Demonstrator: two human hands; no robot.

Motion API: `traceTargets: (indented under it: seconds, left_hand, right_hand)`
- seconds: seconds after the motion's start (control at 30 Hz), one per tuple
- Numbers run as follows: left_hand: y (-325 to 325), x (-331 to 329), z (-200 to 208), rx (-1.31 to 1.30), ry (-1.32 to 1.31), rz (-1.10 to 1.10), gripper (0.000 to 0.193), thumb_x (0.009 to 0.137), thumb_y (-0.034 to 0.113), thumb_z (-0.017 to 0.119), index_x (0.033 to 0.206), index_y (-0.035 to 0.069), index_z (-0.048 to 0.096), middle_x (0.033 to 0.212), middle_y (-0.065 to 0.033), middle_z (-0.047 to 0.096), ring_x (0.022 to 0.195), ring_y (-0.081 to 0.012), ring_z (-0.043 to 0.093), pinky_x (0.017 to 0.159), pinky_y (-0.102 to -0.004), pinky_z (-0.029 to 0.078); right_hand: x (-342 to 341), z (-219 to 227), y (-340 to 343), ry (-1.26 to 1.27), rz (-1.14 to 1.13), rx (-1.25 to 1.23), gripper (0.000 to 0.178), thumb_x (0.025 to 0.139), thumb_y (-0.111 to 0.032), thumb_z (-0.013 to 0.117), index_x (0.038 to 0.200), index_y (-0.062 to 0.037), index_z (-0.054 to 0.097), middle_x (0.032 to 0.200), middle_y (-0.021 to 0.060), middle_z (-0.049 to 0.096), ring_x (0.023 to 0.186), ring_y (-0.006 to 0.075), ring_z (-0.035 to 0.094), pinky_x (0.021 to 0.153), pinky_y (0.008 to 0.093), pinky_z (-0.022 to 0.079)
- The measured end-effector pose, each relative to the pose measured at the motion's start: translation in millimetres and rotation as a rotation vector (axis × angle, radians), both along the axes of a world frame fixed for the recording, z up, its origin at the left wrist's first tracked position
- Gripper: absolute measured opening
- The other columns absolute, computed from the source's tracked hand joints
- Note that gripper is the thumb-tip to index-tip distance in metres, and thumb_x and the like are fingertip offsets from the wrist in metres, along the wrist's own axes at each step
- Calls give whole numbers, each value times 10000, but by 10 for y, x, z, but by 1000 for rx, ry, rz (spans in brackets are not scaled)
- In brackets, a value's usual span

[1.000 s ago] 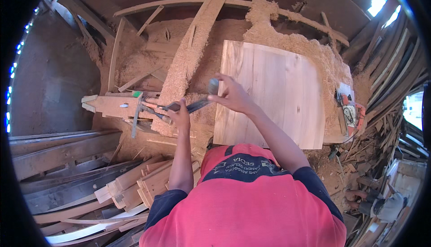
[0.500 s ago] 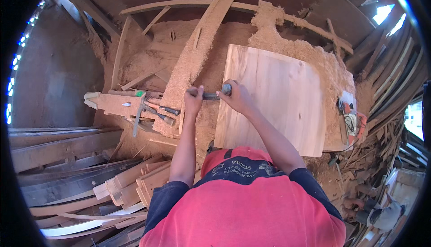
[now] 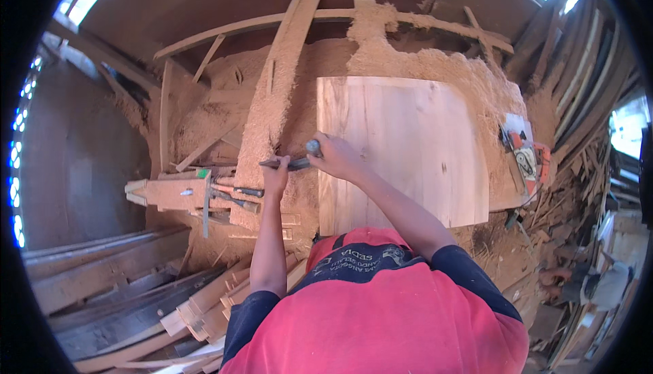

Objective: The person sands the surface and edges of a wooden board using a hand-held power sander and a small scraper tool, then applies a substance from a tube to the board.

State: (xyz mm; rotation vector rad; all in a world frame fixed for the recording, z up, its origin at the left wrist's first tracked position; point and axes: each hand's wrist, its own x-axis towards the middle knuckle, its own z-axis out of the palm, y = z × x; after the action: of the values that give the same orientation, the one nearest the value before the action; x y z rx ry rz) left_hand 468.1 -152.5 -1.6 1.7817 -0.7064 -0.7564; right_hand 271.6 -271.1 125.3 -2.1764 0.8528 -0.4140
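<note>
Between my two hands is a dark, bar-shaped tool [image 3: 298, 164] with a round blue-grey knob at its right end; I cannot make out its exact kind. My left hand [image 3: 275, 178] is closed on its left end, beside a sawdust-covered plank. My right hand [image 3: 331, 156] is closed round its right end, by the knob, over the left edge of a wide pale wooden panel [image 3: 408, 149]. The panel lies flat on the bench. Left of my left hand lie several hand tools [image 3: 238, 197] with dark and wooden handles, beside a flat metal strip [image 3: 206, 207].
A sawdust-covered plank [image 3: 275, 81] runs away from me, left of the panel. An orange-and-white power tool [image 3: 527, 160] stands at the right. Stacked boards [image 3: 204, 306] lie at the lower left. Long timber leans at the far right. Another person's hand [image 3: 554, 277] shows at the lower right.
Both my hands and the dark tool have shifted left and slightly nearer in the picture. The panel and bench have also moved left as the view shifted. My grip looks the same.
</note>
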Motion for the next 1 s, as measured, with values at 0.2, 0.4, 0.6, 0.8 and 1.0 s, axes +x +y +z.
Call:
traceTargets:
  seconds: [0.2,0.4,0.6,0.8,1.0]
  left_hand:
    - [-22,69,-94,-43,130,82,163,891,174,714,892,26,643,881,-18,615,840,-123,554,768,-306,464]
    - [-179,51,-13,7,54,50,157,859,125,713,902,33,593,879,-38,594,840,-148,550,777,-320,471]
    - [-196,194,-120,-8,152,25,139,872,109,661,838,68,532,841,-27,554,844,-149,530,796,-320,456]
    - [-210,221,-139,-55,136,30,124,885,105,625,823,79,521,824,-24,536,796,-151,515,747,-313,441]
    - [-185,226,-160,42,145,46,113,888,107,622,823,62,541,813,-32,567,761,-136,522,714,-323,450]
  right_hand:
    - [43,31,-105,32,38,42,354,835,-320,693,1052,-82,546,857,203,685,846,423,673,743,510,524]
    - [-113,-45,-228,-35,63,31,366,834,-333,702,1050,-91,533,815,191,686,808,426,672,713,517,520]
    - [-194,-91,-122,-255,84,-51,406,838,-327,725,1131,-97,562,1048,186,652,961,400,653,812,496,511]
    - [-154,-56,-84,-170,61,16,445,793,-245,710,1188,-101,563,1057,170,625,999,396,638,858,500,514]
    - [-159,-161,11,-183,86,-35,411,835,-258,702,1191,-104,565,1034,177,641,945,396,639,812,492,507]
